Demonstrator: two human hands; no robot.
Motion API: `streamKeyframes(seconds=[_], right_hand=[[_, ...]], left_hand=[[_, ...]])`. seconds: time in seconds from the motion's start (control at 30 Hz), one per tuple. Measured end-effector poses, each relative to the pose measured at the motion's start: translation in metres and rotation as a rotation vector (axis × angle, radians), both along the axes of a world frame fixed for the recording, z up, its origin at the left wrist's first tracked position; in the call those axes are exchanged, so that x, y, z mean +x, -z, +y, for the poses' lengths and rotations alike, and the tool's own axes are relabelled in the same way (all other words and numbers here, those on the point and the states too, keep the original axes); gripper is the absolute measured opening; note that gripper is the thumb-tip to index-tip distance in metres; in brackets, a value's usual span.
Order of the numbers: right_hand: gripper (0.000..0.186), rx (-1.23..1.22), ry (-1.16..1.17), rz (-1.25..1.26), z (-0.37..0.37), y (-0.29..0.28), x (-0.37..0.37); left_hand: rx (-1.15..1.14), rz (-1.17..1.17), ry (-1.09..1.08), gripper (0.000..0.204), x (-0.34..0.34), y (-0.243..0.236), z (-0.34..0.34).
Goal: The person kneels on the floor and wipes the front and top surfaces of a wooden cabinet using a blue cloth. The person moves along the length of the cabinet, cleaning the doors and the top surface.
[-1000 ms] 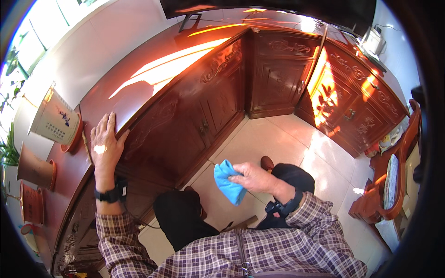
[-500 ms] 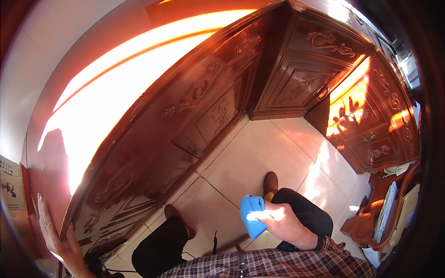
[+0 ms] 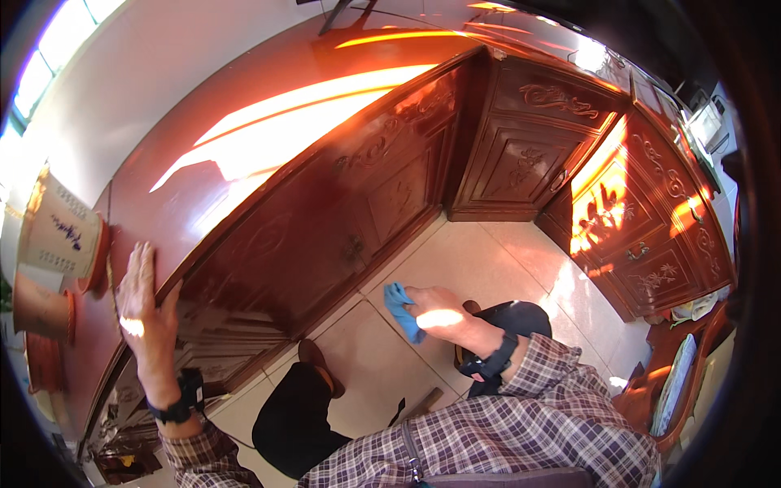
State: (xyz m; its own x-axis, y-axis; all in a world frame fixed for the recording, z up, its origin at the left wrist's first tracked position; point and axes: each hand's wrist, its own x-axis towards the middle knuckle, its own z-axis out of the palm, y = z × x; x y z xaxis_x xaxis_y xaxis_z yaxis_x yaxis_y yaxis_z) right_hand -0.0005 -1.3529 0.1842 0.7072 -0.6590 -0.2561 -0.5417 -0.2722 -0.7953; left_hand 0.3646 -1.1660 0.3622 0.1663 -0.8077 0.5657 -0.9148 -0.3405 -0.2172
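Observation:
My left hand lies on the near left edge of a glossy reddish-brown wooden cabinet, its fingers stretched along the top and the thumb toward the front edge. In my right hand is a folded blue cloth, gripped between thumb and fingers. It hangs in the air over the tiled floor, to the right of the cabinet's carved front and apart from it. Bright sunlight falls across the cabinet top and on the back of my right hand.
Flowerpots stand at the left end of the cabinet top. A carved corner cabinet and another cabinet with a handle close off the far side. A wooden chair holding a cushion is at right. My shoes rest on pale floor tiles.
My left hand has moved up and right along the cabinet edge. My right hand has shifted up and left with the blue cloth. The view has tilted, bringing the flowerpots in.

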Motion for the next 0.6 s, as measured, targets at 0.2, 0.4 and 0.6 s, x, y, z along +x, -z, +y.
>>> streamKeyframes(seconds=[0.2, 0.4, 0.6], right_hand=[[0.021, 0.021, -0.011, -0.298, 0.046, 0.003, 0.025], [0.024, 0.059, 0.107, -0.587, 0.006, 0.008, 0.033], [0.012, 0.173, 0.470, -1.011, -0.124, 0.019, 0.041]], left_hand=[[-0.028, 0.018, -0.044, 0.065, 0.001, 0.000, 0.001], [0.247, 0.045, -0.204, 0.078, -0.018, -0.036, -0.010], [0.367, 0.117, -0.187, 0.090, -0.015, -0.049, -0.022]])
